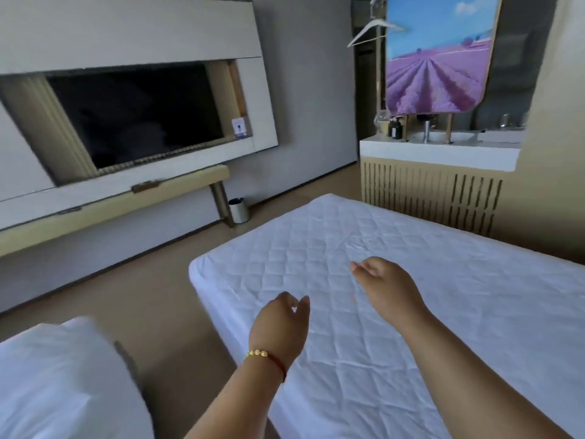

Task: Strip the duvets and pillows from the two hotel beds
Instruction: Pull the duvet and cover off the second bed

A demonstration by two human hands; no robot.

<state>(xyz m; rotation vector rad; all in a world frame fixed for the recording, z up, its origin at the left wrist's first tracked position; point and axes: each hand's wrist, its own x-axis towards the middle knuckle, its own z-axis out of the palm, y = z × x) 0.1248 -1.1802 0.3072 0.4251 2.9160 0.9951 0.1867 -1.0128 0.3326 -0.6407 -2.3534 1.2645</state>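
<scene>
Over the stripped bed (411, 280), both hands (281, 321) (384, 285) hover, seemingly holding nothing.

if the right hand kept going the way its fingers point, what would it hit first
Probably the bare quilted mattress: the right hand hovers over it, open, fingers pointing forward-left and slightly down. If it stays level, it would clear the bed's far corner toward the floor by the bin; depth is unclear.

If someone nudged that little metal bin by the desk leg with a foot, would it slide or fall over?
The bin would probably slide: it looks small, squat and light, standing on smooth floor. A push near its rim might tip it, and being round it could then roll.
</scene>
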